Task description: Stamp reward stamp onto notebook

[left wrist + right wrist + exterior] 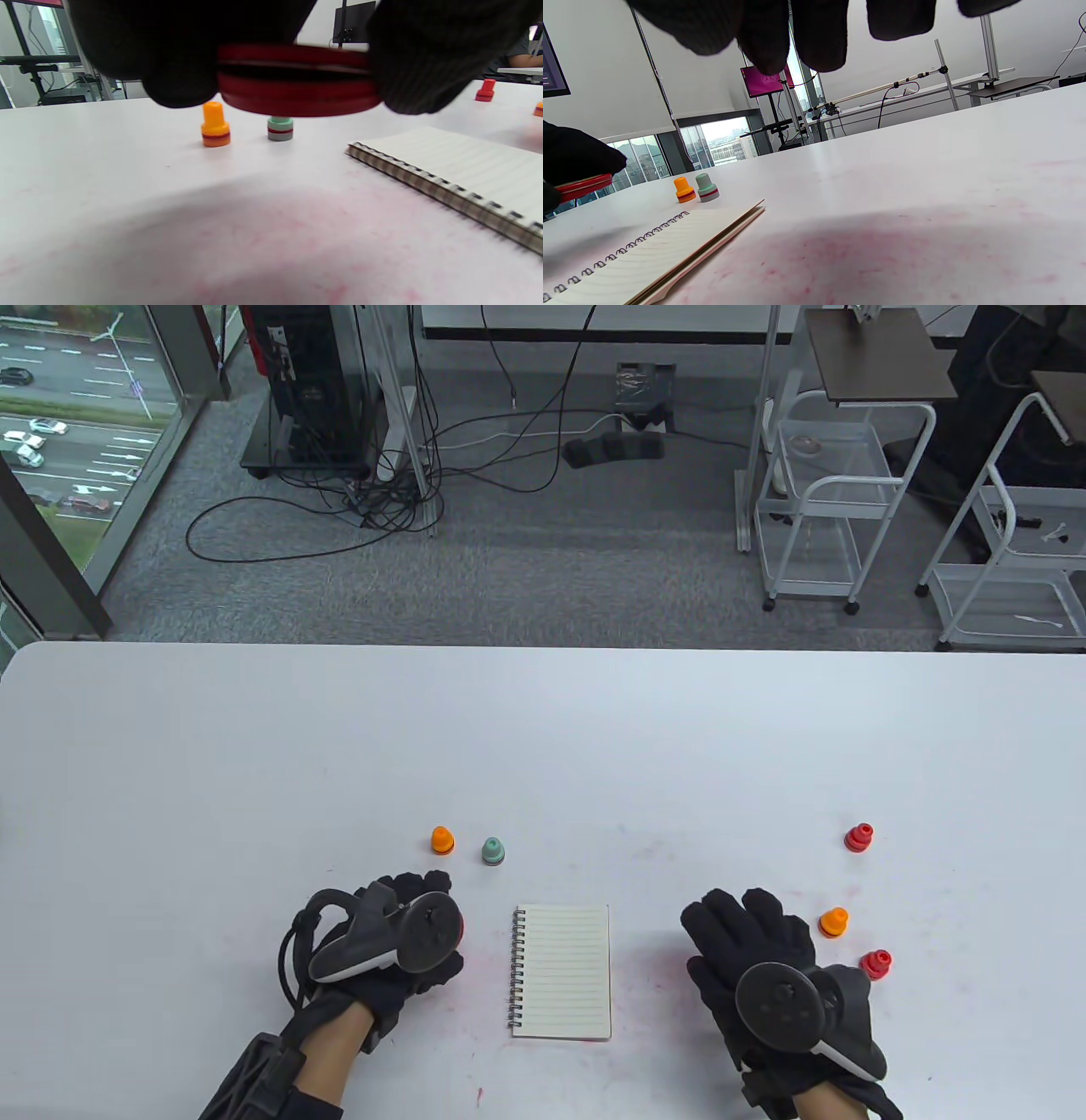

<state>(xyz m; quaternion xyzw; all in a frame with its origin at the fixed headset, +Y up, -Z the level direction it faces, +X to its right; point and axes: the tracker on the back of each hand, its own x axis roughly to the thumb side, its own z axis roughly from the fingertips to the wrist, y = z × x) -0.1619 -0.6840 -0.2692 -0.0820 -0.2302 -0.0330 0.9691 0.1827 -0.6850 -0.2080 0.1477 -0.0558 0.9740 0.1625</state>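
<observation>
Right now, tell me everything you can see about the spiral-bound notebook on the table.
The small spiral-bound notebook lies flat and open on the white table, between the two gloved hands, touched by neither. Its metal wire coil runs down the page's left edge in the table view. The top page is cream, ruled with thin lines, and shows no stamp mark. The right wrist view shows a thin stack of pages over a brownish backing. Faint pink ink stains mark the table around it.

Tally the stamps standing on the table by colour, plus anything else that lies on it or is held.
Orange stamps: 2
Red stamps: 2
Green stamp: 1
Notebook: 1
Red disc held in left hand: 1
Total: 7
</observation>
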